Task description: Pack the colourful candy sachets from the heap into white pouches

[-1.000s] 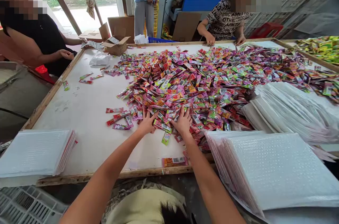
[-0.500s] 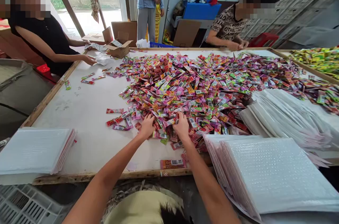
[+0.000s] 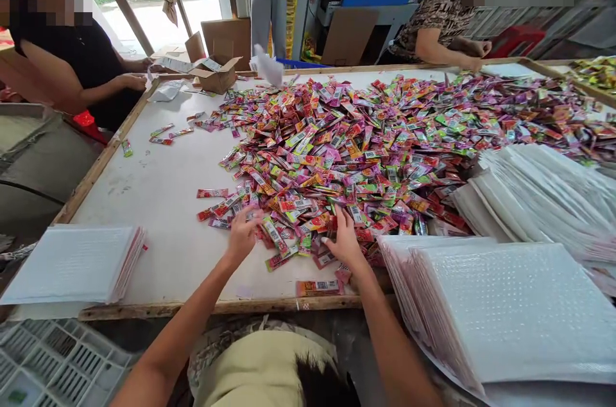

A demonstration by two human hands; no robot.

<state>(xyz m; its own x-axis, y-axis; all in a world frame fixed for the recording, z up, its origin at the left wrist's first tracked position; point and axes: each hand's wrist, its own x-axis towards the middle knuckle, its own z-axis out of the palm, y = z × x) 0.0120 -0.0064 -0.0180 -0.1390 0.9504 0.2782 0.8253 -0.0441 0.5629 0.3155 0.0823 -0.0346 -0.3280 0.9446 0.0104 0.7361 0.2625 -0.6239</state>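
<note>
A wide heap of small colourful packets (image 3: 337,137) covers the middle of the white table (image 3: 173,227). At the heap's near left edge is my left hand (image 3: 243,237), its fingers apart beside the packets and nothing held. My right hand (image 3: 345,240) lies on the near side of the heap with thumb and fingers spread, touching packets. Between the hands, loose packets (image 3: 276,237) lie at several angles. One orange and pink packet (image 3: 319,287) rests near the table's front edge.
White padded envelopes are stacked at the left (image 3: 77,262), the near right (image 3: 520,304) and behind that (image 3: 543,195). An open cardboard box (image 3: 216,77) stands at the back. People are at the left, the back and the far right. A grey crate (image 3: 62,362) sits below.
My hands have moved apart, the left one leftward off the packets. Packets between them have shifted toward me. The view has tilted down, and a blurred white item now shows above the far table edge.
</note>
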